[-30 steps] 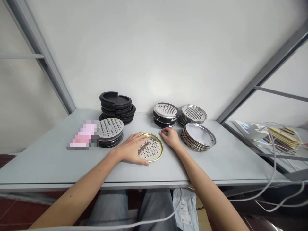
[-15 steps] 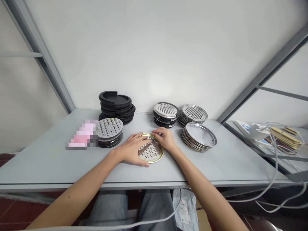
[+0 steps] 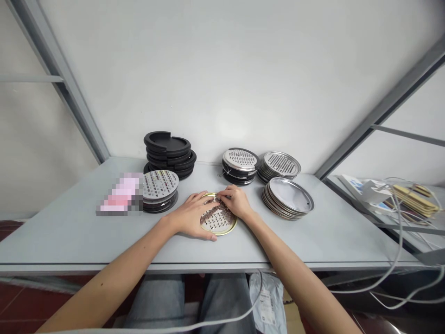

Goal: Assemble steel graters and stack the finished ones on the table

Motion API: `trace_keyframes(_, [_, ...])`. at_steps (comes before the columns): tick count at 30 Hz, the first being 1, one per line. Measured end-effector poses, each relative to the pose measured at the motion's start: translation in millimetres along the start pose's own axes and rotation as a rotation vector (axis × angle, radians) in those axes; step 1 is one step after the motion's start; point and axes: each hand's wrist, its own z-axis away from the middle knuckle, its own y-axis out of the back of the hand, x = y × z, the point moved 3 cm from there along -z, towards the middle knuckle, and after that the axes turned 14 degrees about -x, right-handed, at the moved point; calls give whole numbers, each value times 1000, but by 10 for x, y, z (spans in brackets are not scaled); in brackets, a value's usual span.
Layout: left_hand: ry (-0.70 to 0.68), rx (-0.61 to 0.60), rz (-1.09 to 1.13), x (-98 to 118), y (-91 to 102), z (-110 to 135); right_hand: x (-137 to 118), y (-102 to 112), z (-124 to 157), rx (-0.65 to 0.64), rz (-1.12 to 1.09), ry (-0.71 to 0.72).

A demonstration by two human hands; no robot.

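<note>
A round metal grater disc (image 3: pixel 219 224) with a gold-coloured rim lies on the table in front of me, its holes showing. My left hand (image 3: pixel 192 216) spans its left side, thumb at the near edge and fingers reaching over the far part, holding it. On the upper right of the disc rests my right hand (image 3: pixel 238 202), fingers curled and pressed together against its surface. What those fingertips pinch, if anything, is too small to make out. To the left stands a stack of grater discs (image 3: pixel 160 184); to the right, a stack of plain metal discs (image 3: pixel 291 195).
Black round holders (image 3: pixel 168 144) are piled at the back left. Near the wall stand a stack of black-rimmed graters (image 3: pixel 240 159) and more slotted discs (image 3: pixel 281 164). A white cable (image 3: pixel 399 241) hangs at the right, and a plastic parcel (image 3: pixel 267 301) lies below the table edge.
My right fingertips have shifted slightly inward from the disc's rim and curled more. My left hand and the disc stay about where they were.
</note>
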Motion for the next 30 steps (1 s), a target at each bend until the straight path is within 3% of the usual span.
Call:
trace_keyframes(11, [-5, 27, -11, 12, -9, 0, -57, 4, 4, -73, 47, -10])
trace_keyframes(30, [0, 33, 11, 17, -7, -6, -38, -3, 0, -61, 21, 8])
